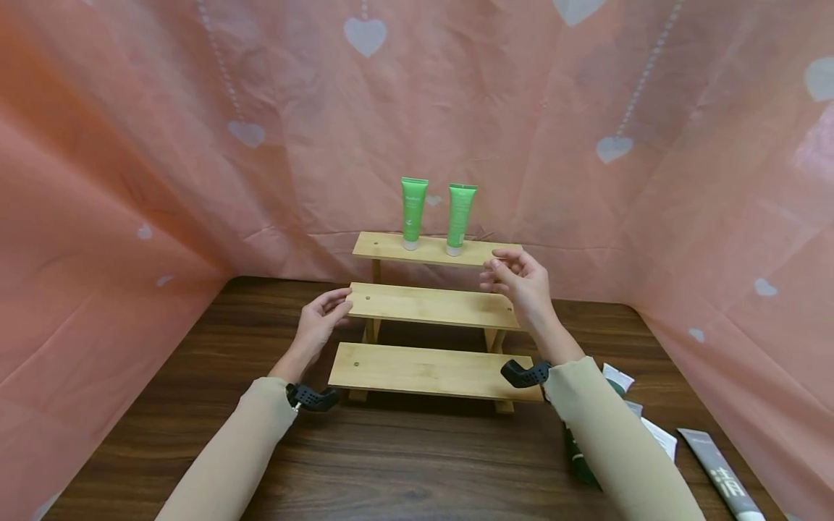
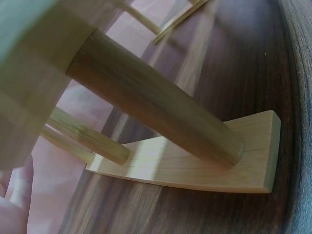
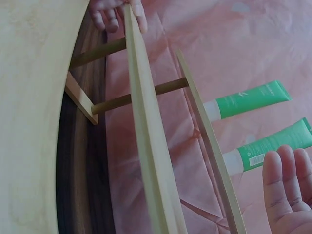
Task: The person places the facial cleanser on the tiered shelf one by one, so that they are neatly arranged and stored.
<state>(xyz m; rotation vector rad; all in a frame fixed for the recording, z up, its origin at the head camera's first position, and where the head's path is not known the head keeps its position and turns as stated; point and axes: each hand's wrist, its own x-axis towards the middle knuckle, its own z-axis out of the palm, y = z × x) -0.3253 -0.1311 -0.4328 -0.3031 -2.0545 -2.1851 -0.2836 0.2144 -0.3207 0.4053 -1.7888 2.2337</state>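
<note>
A three-tier wooden display stand (image 1: 430, 369) stands on the table. My left hand (image 1: 319, 322) grips the left end of its middle shelf, with fingers above and below the board in the right wrist view. Two green squeeze tubes with white caps stand upright on the top shelf: the left tube (image 1: 413, 210) and the right tube (image 1: 460, 217). My right hand (image 1: 521, 282) is raised by the stand's right side, nearest the right tube, fingers loosely bent and holding nothing. The left wrist view shows a wooden leg (image 2: 161, 102) and base foot (image 2: 248, 146).
At the right of the table, a grey tube (image 1: 719, 470) lies flat. Several other tubes, including a white-ended one (image 1: 659, 438), lie partly hidden behind my right sleeve. A pink curtain (image 1: 326, 181) with pale hearts surrounds the dark wooden table (image 1: 417, 463).
</note>
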